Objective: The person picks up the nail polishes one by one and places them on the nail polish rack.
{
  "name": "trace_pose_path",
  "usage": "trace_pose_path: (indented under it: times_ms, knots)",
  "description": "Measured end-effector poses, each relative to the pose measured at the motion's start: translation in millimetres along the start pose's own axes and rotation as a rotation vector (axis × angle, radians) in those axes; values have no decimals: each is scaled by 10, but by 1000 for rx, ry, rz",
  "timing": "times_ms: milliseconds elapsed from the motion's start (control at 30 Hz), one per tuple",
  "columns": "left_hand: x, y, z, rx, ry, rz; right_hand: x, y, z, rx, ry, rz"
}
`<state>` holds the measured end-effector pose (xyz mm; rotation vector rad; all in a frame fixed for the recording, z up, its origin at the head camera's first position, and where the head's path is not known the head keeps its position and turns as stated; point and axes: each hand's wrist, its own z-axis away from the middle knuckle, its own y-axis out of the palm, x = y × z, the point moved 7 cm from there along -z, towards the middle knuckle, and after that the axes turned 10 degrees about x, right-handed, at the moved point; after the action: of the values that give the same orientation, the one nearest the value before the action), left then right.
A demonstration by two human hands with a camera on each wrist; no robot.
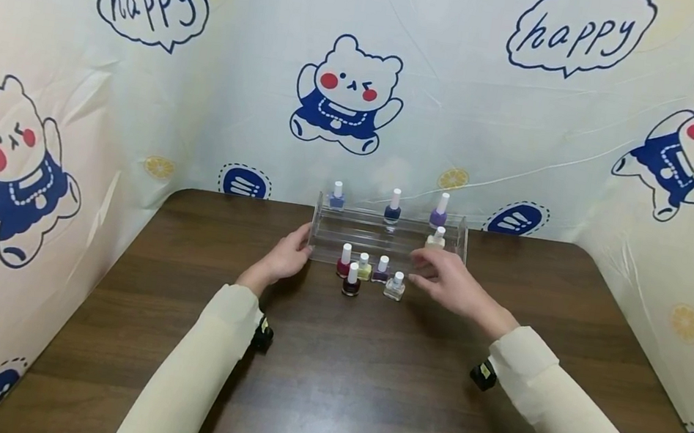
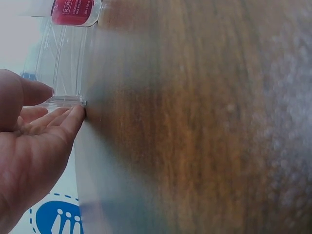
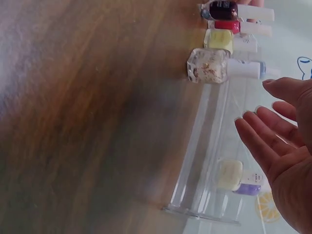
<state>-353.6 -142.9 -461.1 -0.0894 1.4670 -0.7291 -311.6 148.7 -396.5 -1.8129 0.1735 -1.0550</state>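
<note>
A clear stepped rack (image 1: 347, 236) stands at the back of the table. My left hand (image 1: 286, 256) pinches its left end panel between thumb and fingers, as the left wrist view shows. Just in front of the rack's right part is my right hand (image 1: 449, 283), fingers loosely spread and holding nothing. Beside its fingertips, a cream nail polish bottle (image 1: 435, 239) sits on a rack tier. A clear glitter bottle (image 3: 208, 66) stands on the table, close to the right thumb. Near it are red (image 1: 343, 264), yellow (image 1: 364, 269), dark purple (image 1: 381, 272) and near-black (image 1: 351, 282) bottles.
Along the rack's top tier stand a light blue bottle (image 1: 337, 199), a navy bottle (image 1: 392, 210) and a purple bottle (image 1: 438, 214). A patterned curtain (image 1: 239, 83) hangs behind and at both sides of the brown table (image 1: 322, 391).
</note>
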Motion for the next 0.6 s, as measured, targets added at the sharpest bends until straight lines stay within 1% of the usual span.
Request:
trace_pose_path:
  times_ms: [433,600]
  knots:
    - [2,-7,3,1,-6,8,-6,212,-37,44,8,-13]
    - [-11,-1,4,3,6,5,22,248,-49,49,6,15]
